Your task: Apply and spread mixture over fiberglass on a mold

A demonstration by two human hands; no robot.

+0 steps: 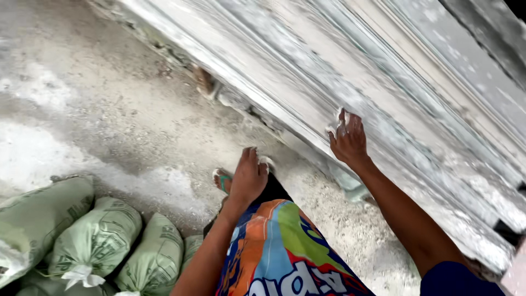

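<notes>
Right hand (348,141) flat, fingers spread, holding nothing, pressed on the plaster-streaked panel (383,82) running diagonally across upper right; left hand (249,178) loose and empty at centre over the knee; looks like bracing/steadying it.

We note motion blur across the long grey, dust-streaked metal sheet (383,93), leaving its surface detail unreadable. The green woven sacks (98,235) are cut off by the lower and left edges. Our leg hides most of the sandalled foot (222,180).
</notes>
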